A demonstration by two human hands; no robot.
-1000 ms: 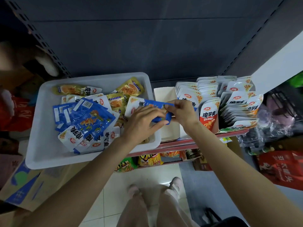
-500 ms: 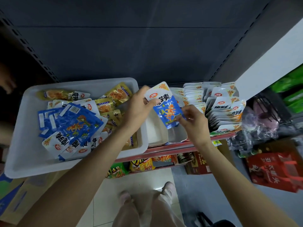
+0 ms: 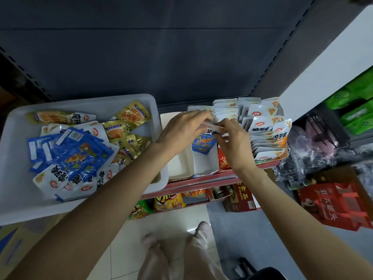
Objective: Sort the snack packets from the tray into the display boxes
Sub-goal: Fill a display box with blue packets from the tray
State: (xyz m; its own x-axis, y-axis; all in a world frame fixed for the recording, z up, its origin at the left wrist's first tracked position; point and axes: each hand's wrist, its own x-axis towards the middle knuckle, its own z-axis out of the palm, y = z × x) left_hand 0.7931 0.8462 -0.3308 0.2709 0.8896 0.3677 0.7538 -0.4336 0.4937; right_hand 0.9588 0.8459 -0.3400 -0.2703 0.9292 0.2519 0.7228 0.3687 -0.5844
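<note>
A blue-and-white snack packet [image 3: 203, 142] stands upright inside a white display box [image 3: 204, 166] on the red-edged shelf. My left hand [image 3: 181, 128] and my right hand [image 3: 234, 142] both pinch the packet's white top edge from either side. A white tray [image 3: 18, 195] on the left holds several loose blue packets [image 3: 68, 154] and gold packets [image 3: 129, 122]. Further right, display boxes are packed with rows of orange packets [image 3: 266, 134].
An empty white display box [image 3: 177, 164] stands between the tray and the box with the blue packet. A lower shelf [image 3: 181, 201] holds chip bags. Red cartons [image 3: 335, 203] and wrapped goods sit at the right. My feet stand on the tiled floor below.
The blue packet was carried from over the tray to the right, turned upright and lowered into the display box. Both hands moved with it and still hold its top.
</note>
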